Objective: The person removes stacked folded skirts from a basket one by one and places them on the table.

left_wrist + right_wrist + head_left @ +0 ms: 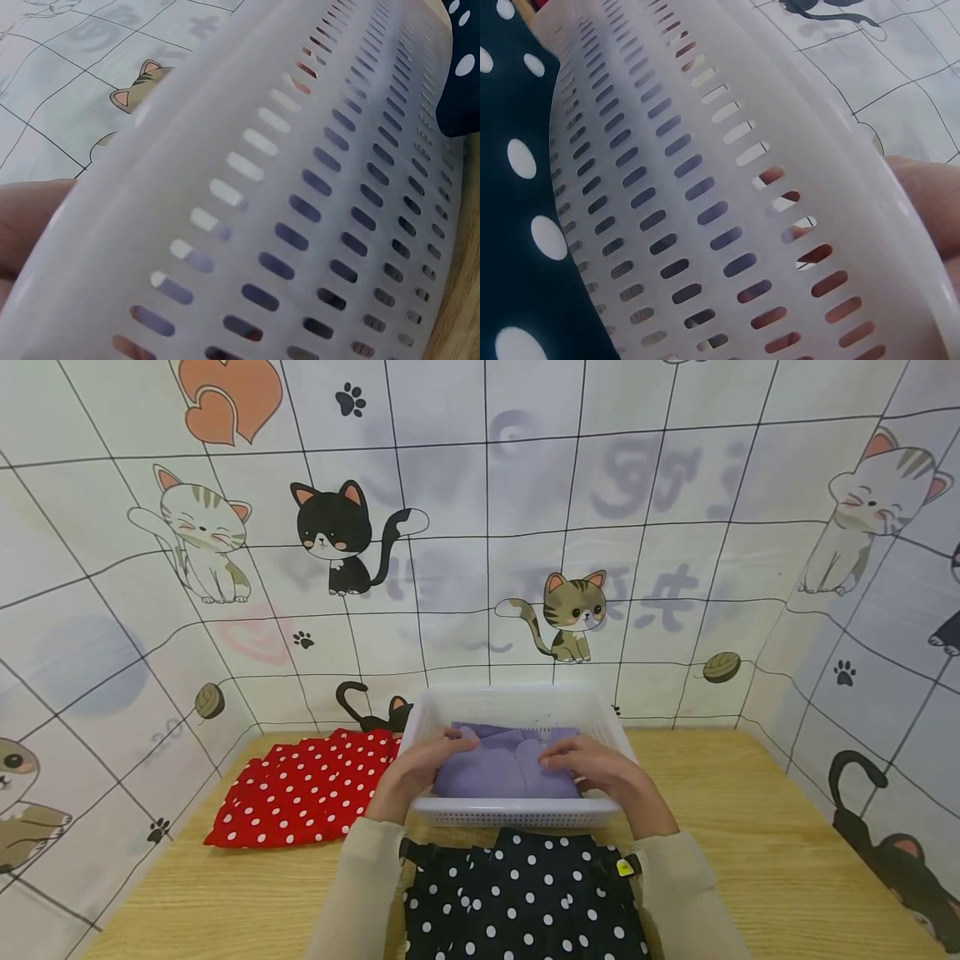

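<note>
A purple folded cloth (498,770) lies inside a white perforated plastic basket (517,814). My left hand (426,763) reaches over the basket's left side, its fingertips touching the upper left part of the cloth. From the right, my right hand (600,766) rests loosely bent fingers on the cloth's right part. The basket wall hides most of the left hand (26,225) in the left wrist view and of the right hand (934,202) in the right wrist view. Purple shows through the slots in both.
Red cloth with white dots (307,789) lies left of the basket on the wooden table (712,827). Black cloth with white dots (521,893) lies in front, between my forearms. A cat-printed, gridded sheet (450,577) stands behind the basket and along both sides.
</note>
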A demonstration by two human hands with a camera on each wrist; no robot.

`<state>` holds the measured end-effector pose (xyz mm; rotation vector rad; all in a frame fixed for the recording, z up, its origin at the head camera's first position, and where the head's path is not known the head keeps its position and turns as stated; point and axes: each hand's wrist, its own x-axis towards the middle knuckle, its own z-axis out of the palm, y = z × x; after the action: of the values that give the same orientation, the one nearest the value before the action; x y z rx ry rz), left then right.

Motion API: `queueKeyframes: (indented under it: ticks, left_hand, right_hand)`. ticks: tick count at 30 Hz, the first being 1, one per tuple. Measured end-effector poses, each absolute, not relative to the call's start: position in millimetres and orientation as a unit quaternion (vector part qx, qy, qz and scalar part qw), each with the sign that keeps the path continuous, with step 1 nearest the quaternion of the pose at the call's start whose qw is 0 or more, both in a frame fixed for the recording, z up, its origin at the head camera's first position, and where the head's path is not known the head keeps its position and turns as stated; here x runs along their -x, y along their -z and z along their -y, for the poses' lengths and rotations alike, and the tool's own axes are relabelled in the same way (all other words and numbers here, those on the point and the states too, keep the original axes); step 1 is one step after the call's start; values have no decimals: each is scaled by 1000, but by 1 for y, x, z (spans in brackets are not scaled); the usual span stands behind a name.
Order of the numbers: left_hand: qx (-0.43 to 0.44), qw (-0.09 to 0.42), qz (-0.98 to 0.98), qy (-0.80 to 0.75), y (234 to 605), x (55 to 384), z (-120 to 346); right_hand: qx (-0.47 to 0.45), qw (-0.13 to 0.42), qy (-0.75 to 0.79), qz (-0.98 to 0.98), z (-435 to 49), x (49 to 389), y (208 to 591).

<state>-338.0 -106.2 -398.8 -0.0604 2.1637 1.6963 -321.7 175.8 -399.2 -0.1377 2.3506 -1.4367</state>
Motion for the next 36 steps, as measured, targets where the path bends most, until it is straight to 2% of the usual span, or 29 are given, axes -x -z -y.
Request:
queueKeyframes:
  ticks: [9,17,23,29,36]
  left_hand:
    - [-28,200,-770,-605,402,340,108]
    - [-36,187,-753,-630,399,339,108]
    - [-61,170,-755,-630,392,335,108]
    - [-66,137,-780,-607,375,325,109]
    - [-91,90,-797,-590,356,315,106]
  right_hand:
    - [96,158,562,-806,-180,326,401]
    - [123,168,570,-795,-181,325,396]
    - [140,153,577,-790,-181,327,395]
    - [179,128,589,-778,-182,323,388]
    - [185,75,583,-787,-188,311,370]
